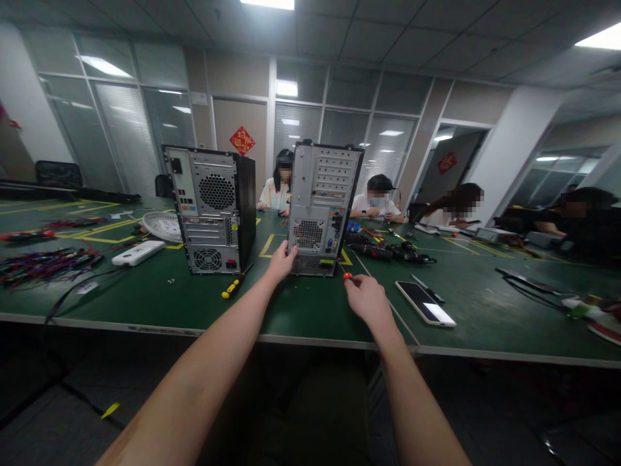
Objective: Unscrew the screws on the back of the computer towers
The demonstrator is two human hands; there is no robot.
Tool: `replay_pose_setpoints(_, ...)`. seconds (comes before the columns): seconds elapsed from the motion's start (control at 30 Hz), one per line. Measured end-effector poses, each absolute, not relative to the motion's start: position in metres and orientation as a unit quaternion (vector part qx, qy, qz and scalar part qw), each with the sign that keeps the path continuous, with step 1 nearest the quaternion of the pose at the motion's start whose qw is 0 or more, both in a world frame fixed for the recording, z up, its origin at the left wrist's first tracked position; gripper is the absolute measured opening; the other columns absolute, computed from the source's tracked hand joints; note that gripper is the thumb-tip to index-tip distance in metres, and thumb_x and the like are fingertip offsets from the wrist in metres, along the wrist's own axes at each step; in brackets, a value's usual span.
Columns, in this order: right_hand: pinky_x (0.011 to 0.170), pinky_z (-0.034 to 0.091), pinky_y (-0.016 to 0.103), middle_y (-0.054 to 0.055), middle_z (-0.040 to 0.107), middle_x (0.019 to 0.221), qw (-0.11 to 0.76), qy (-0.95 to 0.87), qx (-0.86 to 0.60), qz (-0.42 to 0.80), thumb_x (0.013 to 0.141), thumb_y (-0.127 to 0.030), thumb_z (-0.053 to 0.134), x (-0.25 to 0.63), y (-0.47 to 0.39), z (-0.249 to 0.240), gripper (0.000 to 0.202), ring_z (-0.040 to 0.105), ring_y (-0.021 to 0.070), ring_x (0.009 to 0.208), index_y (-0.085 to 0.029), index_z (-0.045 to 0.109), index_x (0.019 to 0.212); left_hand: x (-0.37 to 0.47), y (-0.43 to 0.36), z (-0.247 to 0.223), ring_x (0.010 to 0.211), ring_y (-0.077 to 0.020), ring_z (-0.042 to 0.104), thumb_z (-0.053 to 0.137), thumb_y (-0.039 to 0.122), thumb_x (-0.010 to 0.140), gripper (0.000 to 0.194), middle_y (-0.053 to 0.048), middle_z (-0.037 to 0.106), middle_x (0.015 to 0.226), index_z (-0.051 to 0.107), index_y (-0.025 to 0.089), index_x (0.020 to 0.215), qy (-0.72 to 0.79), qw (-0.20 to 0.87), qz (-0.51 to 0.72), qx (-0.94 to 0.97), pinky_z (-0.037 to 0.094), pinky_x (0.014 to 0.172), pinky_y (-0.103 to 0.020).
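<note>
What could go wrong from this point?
The tall computer tower stands upright with the left hand at its lower side, so a hard sideways push might tip it. The red-handled tool in the right hand is near its lower edge and could slip and scratch the case. The phone lies close to the right hand and might get knocked.

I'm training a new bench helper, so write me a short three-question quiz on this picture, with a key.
1. True or false: the phone lies to the right of the right hand.

2. Multiple choice: what does the left hand touch?
A) The phone
B) The right-hand computer tower
C) The bundle of loose wires

3. Fill in the colour: the right hand holds a small tool with a ____ handle.

Key: 1 true; 2 B; 3 red.
</note>
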State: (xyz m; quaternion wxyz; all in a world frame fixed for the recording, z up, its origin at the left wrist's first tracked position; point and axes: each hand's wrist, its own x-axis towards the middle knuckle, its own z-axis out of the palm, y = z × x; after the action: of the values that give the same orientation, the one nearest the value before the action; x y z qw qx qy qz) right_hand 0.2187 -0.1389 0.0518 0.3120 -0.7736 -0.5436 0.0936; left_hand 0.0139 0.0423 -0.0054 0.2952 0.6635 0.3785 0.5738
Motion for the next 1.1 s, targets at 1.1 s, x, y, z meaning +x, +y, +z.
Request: replay_pose_setpoints(1.1, 0.035, 0.013, 0.02, -0.003, 0.058, 0.055, 0.561, -0.4, -0.562, 0.458, 0.084, -0.029, 0.062, 0.216, -0.139, 0.034, 0.013, 0.026, 0.004, 0.032, -0.02, 0.053, 0.08, 0.014, 0.04, -0.003, 0.098, -0.0246, 0.071, 0.061, 0.045, 0.093, 0.024, -0.008, 0.073, 0.1, 0.061, 0.021, 0.096, 0.382, 0.314, 0.568, 0.658, 0.055, 0.091, -0.035)
